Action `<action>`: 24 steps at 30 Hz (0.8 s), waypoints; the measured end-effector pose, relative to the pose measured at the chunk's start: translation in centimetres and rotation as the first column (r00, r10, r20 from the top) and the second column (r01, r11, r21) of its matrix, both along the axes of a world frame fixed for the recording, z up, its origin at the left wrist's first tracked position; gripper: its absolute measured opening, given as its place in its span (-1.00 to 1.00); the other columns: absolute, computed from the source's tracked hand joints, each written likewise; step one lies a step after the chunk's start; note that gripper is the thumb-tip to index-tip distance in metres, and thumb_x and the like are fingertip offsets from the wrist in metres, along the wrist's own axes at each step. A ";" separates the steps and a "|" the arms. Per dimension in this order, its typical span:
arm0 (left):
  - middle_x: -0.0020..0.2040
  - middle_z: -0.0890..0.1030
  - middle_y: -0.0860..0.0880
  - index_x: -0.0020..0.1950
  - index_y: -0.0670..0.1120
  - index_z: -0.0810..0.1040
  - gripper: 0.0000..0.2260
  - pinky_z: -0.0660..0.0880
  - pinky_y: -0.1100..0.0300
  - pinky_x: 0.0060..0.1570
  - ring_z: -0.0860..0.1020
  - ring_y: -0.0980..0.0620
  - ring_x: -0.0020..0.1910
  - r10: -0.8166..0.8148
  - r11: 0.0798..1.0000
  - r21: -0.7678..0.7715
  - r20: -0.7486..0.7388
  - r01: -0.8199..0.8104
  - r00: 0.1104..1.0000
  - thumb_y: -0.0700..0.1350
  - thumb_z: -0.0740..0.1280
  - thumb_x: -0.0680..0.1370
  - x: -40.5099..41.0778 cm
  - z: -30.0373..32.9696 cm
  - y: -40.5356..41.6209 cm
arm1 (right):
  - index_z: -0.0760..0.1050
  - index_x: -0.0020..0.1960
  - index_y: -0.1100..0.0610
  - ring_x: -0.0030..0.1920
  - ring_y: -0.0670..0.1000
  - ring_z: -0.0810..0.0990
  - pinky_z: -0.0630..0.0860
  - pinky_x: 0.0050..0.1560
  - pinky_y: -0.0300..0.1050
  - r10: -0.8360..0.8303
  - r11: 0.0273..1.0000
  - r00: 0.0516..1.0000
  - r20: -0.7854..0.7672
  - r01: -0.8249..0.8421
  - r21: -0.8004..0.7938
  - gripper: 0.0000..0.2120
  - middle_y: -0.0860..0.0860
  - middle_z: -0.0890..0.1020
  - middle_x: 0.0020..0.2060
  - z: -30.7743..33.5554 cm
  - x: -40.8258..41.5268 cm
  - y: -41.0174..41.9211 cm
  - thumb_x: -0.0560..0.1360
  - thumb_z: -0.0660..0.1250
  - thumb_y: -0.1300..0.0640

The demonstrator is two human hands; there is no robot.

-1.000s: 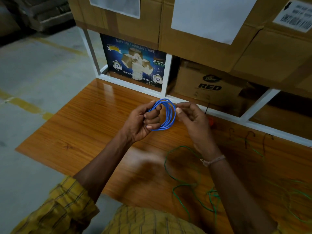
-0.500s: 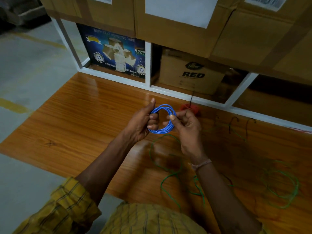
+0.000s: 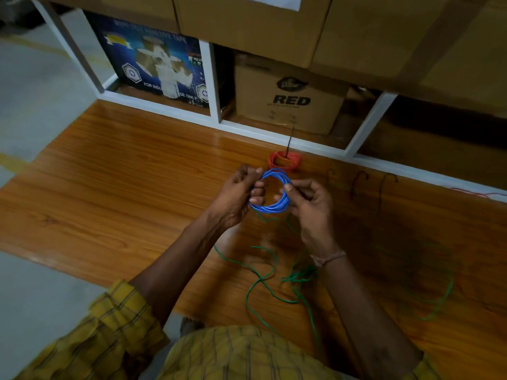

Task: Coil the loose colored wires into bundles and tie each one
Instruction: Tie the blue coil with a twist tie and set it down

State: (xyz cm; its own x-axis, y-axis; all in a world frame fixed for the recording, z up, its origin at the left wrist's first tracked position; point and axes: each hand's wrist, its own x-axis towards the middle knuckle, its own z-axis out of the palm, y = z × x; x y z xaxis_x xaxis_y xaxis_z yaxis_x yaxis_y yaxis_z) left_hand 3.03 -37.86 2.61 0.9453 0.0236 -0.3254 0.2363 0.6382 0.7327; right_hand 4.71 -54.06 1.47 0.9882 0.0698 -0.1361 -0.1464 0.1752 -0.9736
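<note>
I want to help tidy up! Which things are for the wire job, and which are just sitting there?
For the job: blue wire coil, held by left hand and right hand; red wire coil; loose green wire.

Just sitting there: tape box; RED carton.

Both forearms reach forward, bare below rolled sleeves. The left hand (image 3: pixel 233 196) curls its fingers round the left side of a blue wire coil (image 3: pixel 271 192). The right hand (image 3: pixel 310 204) pinches the coil's right side, thumb on top.

A brown carton marked RED (image 3: pixel 290 101) sits at upper centre inside a white shelf frame (image 3: pixel 214 86); left of it stands a blue adhesive-tape box (image 3: pixel 153 61). Larger cartons (image 3: pixel 370 31) stack above.
</note>
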 end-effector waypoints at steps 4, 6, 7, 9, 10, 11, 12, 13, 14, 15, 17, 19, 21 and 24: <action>-0.37 0.37 0.05 -0.11 -0.04 0.28 -0.74 0.20 0.37 -0.53 0.23 0.19 -0.49 0.073 0.996 0.054 0.004 -0.073 0.997 -0.24 0.15 0.76 -0.1 -1.0 0.2 | 0.62 -0.09 0.13 -0.14 0.08 0.67 0.63 -0.12 -0.09 0.105 0.960 0.993 0.047 -0.089 -0.264 -0.89 0.19 0.72 -0.11 -1.2 3.9 -2.3 0.60 0.40 0.27; -0.37 0.37 0.06 -0.10 -0.03 0.28 -0.74 0.20 0.37 -0.52 0.22 0.19 -0.48 0.084 0.993 0.084 0.006 -0.084 0.996 -0.23 0.14 0.77 -0.3 -1.3 0.5 | 0.63 -0.16 0.09 -0.16 0.03 0.63 0.59 -0.06 -0.01 0.067 0.871 0.987 0.147 0.014 -0.491 -0.87 0.18 0.72 -0.17 -1.7 6.8 -4.0 0.57 0.42 0.18; -0.37 0.37 0.06 -0.10 -0.03 0.28 -0.74 0.20 0.37 -0.52 0.23 0.20 -0.49 0.090 0.991 0.095 0.007 -0.090 0.996 -0.23 0.14 0.77 -0.2 -1.5 0.7 | 0.65 -0.18 0.10 -0.15 0.03 0.64 0.60 -0.02 0.04 0.053 0.788 0.980 0.193 0.078 -0.611 -0.87 0.15 0.72 -0.19 -2.1 8.5 -5.0 0.55 0.43 0.12; -0.37 0.37 0.06 -0.10 -0.03 0.29 -0.75 0.22 0.37 -0.52 0.25 0.20 -0.48 0.105 0.988 0.109 0.018 -0.107 0.994 -0.23 0.15 0.77 -0.1 -1.6 0.7 | 0.69 -0.14 0.11 -0.09 0.07 0.67 0.57 0.08 0.03 0.049 0.505 0.973 0.224 0.169 -0.846 -0.82 0.06 0.74 -0.17 -2.5 11.2 -6.4 0.53 0.42 0.02; -0.37 0.38 0.06 -0.10 -0.04 0.30 -0.75 0.22 0.37 -0.52 0.27 0.20 -0.48 0.116 0.986 0.115 0.023 -0.118 0.993 -0.23 0.15 0.76 0.0 -1.7 0.6 | 0.69 -0.13 0.11 -0.05 0.11 0.67 0.53 0.12 0.03 0.046 0.361 0.976 0.213 0.183 -0.914 -0.79 0.06 0.74 -0.14 -3.0 12.5 -6.9 0.52 0.40 -0.01; -0.37 0.38 0.06 -0.09 -0.04 0.31 -0.76 0.23 0.37 -0.52 0.28 0.20 -0.48 0.130 0.984 0.120 0.025 -0.132 0.991 -0.23 0.16 0.76 0.2 -1.7 0.5 | 0.68 -0.11 0.12 -0.02 0.17 0.66 0.50 0.15 0.06 0.039 0.248 0.983 0.178 0.163 -0.955 -0.77 0.10 0.73 -0.11 -3.4 13.5 -7.0 0.52 0.38 -0.03; -0.37 0.39 0.05 -0.09 -0.05 0.32 -0.77 0.24 0.37 -0.52 0.28 0.19 -0.47 0.142 0.982 0.121 0.023 -0.143 0.990 -0.23 0.17 0.76 0.4 -1.7 0.4 | 0.68 -0.08 0.13 0.01 0.21 0.66 0.49 0.16 0.08 0.026 0.200 0.992 0.125 0.117 -0.973 -0.77 0.15 0.73 -0.07 -3.6 14.2 -7.0 0.51 0.38 -0.03; -0.37 0.40 0.04 -0.08 -0.05 0.34 -0.78 0.24 0.36 -0.51 0.29 0.19 -0.47 0.151 0.981 0.122 0.020 -0.153 0.988 -0.23 0.18 0.76 0.6 -1.8 0.3 | 0.67 -0.02 0.17 0.04 0.23 0.66 0.50 0.17 0.10 -0.001 0.198 0.998 0.059 0.058 -0.978 -0.77 0.19 0.72 -0.02 -3.7 14.5 -6.7 0.50 0.41 0.00; -0.36 0.41 0.03 -0.08 -0.06 0.36 -0.78 0.25 0.36 -0.51 0.29 0.18 -0.46 0.160 0.980 0.121 0.016 -0.160 0.987 -0.23 0.20 0.75 0.9 -1.8 0.3 | 0.66 0.04 0.20 0.09 0.26 0.65 0.51 0.20 0.12 -0.026 0.203 0.999 0.021 0.026 -0.979 -0.75 0.22 0.71 0.04 -3.9 14.9 -6.6 0.48 0.43 0.03; -0.36 0.42 0.03 -0.08 -0.06 0.37 -0.79 0.24 0.36 -0.51 0.29 0.18 -0.46 0.164 0.979 0.119 0.014 -0.164 0.986 -0.23 0.21 0.75 1.1 -1.9 0.3 | 0.66 0.09 0.22 0.15 0.29 0.62 0.48 0.24 0.14 -0.061 0.195 0.998 -0.010 0.002 -0.981 -0.72 0.24 0.69 0.09 -3.9 14.9 -6.4 0.48 0.44 0.06; -0.35 0.42 0.02 -0.08 -0.07 0.38 -0.80 0.24 0.35 -0.49 0.28 0.17 -0.45 0.168 0.979 0.114 0.019 -0.169 0.986 -0.23 0.22 0.74 1.6 -2.0 0.3 | 0.65 0.15 0.25 0.20 0.31 0.60 0.47 0.23 0.15 -0.109 0.173 0.993 -0.034 -0.014 -0.985 -0.70 0.26 0.67 0.13 -4.2 15.0 -6.4 0.51 0.40 0.09; -0.34 0.43 0.01 -0.08 -0.07 0.38 -0.79 0.24 0.34 -0.48 0.27 0.17 -0.45 0.172 0.978 0.117 0.027 -0.175 0.985 -0.23 0.22 0.74 1.9 -2.0 0.4 | 0.66 0.10 0.25 0.11 0.28 0.65 0.55 0.14 0.14 -0.099 0.215 0.995 -0.025 -0.003 -0.977 -0.71 0.26 0.70 0.06 -4.9 15.0 -6.2 0.52 0.36 0.07; -0.34 0.43 0.01 -0.09 -0.08 0.38 -0.79 0.24 0.34 -0.48 0.26 0.17 -0.45 0.176 0.977 0.118 0.033 -0.179 0.984 -0.23 0.22 0.74 2.2 -2.1 0.5 | 0.66 0.06 0.25 0.03 0.26 0.69 0.61 0.05 0.12 -0.087 0.235 0.995 -0.041 -0.019 -0.972 -0.73 0.23 0.72 0.00 -5.7 15.4 -6.1 0.53 0.35 0.07; -0.33 0.43 0.00 -0.08 -0.09 0.38 -0.80 0.25 0.34 -0.49 0.28 0.17 -0.46 0.169 0.979 0.107 0.042 -0.173 0.985 -0.24 0.23 0.73 2.3 -2.1 0.6 | 0.66 0.08 0.27 0.09 0.27 0.65 0.45 -0.03 0.00 0.017 0.175 0.996 -0.084 -0.085 -0.981 -0.77 0.22 0.70 0.03 -5.1 14.9 -5.6 0.58 0.33 0.14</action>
State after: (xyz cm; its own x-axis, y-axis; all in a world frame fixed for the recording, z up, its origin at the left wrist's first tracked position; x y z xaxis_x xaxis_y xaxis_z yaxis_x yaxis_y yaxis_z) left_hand 5.33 -37.31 0.56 0.9344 0.2196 -0.2806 0.1054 0.5820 0.8064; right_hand 19.56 -59.69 -3.59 0.9790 -0.1049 -0.1749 -0.1588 -0.9304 -0.3305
